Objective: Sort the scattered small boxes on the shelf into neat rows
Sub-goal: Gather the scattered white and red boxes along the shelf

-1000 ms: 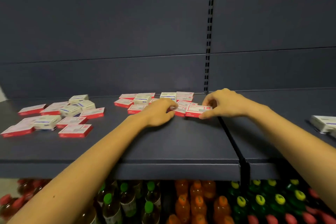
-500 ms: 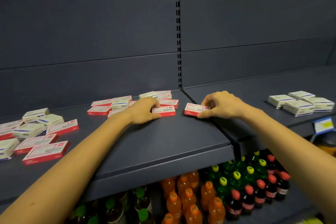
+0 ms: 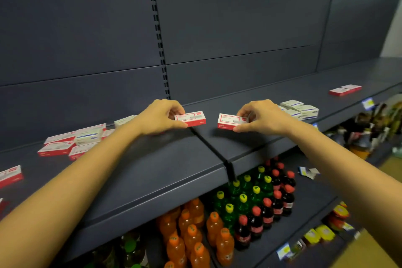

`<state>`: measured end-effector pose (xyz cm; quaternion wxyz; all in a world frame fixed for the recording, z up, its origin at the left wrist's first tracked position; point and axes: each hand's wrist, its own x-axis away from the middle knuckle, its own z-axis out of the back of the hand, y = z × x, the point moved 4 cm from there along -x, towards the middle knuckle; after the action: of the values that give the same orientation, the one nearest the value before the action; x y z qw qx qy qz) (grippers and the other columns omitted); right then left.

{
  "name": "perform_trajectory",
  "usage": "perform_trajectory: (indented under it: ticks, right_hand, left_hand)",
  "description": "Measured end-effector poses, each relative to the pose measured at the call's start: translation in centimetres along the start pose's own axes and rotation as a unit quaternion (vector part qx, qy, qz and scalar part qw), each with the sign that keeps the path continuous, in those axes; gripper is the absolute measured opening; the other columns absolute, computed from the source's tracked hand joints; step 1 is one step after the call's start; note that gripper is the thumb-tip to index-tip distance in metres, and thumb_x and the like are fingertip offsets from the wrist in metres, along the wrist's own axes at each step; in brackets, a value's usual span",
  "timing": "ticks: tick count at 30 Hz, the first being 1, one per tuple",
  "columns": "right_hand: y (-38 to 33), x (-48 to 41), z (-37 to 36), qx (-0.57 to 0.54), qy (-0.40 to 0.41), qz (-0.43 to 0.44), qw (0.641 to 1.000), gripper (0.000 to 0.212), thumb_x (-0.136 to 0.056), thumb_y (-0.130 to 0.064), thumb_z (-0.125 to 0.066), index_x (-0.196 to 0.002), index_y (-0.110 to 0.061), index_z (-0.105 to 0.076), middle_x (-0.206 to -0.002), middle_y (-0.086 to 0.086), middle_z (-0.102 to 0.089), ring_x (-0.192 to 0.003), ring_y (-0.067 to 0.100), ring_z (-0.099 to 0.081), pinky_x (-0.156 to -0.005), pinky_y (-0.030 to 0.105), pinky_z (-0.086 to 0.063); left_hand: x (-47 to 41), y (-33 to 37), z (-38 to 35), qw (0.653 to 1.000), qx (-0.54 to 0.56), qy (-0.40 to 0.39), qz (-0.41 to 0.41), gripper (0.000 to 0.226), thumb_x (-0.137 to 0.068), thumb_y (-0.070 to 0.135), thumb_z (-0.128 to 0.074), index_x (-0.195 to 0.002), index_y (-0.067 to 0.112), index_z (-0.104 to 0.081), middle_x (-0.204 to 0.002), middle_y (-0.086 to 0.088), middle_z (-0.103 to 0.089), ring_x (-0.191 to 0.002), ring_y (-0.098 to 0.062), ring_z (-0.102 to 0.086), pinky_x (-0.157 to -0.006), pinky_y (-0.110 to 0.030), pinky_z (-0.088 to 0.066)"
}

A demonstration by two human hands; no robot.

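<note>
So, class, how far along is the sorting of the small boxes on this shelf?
Looks done: a red pair side by side far right, white boxes grouped nearer. In hand: left hand holds one red box, right hand a second red box. Left: the mixed scatter at far left.

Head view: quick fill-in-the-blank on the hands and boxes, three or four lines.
The left hand pinches the left box, whose side is ____.
The right hand grips the right box, which is ____ of the shelf seam.
The clustered boxes beyond the right hand are ____.
Below, the yellow-capped bottles are ____.
Missing: red; right; white; green.
</note>
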<state>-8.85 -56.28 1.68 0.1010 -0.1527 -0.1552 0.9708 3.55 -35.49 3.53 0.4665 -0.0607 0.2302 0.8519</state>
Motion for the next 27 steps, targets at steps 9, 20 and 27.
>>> perform_trajectory:
  ticks: [9, 20, 27]
  right_hand:
    - [10.0, 3.3, 5.7, 0.014, 0.018, -0.029, 0.999, 0.049, -0.072, -0.043, -0.074, -0.113, -0.018, -0.062, -0.111, 0.001, -0.065, -0.087, 0.012, -0.055, -0.072, 0.025, -0.041]
    - [25.3, 6.8, 12.5, 0.035, -0.007, -0.022, 0.999, 0.044, -0.074, -0.039, -0.073, -0.110, -0.015, -0.064, -0.107, 0.003, -0.065, -0.090, 0.016, -0.060, -0.078, 0.031, -0.051]
    - [34.3, 7.4, 14.8, 0.069, -0.011, -0.028, 0.997, 0.045, -0.075, -0.042, -0.071, -0.111, -0.016, -0.063, -0.112, 0.003, -0.064, -0.089, 0.014, -0.055, -0.077, 0.030, -0.046]
  left_hand:
    - [-6.4, 10.4, -5.3, 0.996, 0.051, -0.021, -0.073, 0.039, -0.077, 0.023, -0.072, -0.109, 0.006, -0.061, -0.109, -0.006, -0.065, -0.093, -0.015, -0.060, -0.083, -0.021, -0.048]
    - [-14.5, 23.0, -13.7, 0.996, 0.052, -0.026, -0.073, 0.041, -0.077, 0.025, -0.072, -0.111, 0.008, -0.059, -0.112, -0.007, -0.064, -0.097, -0.017, -0.060, -0.088, -0.032, -0.051]
    - [-20.1, 28.8, -17.7, 0.996, 0.052, -0.033, -0.072, 0.041, -0.078, 0.024, -0.071, -0.114, 0.008, -0.059, -0.114, -0.009, -0.064, -0.095, -0.014, -0.058, -0.084, -0.026, -0.048]
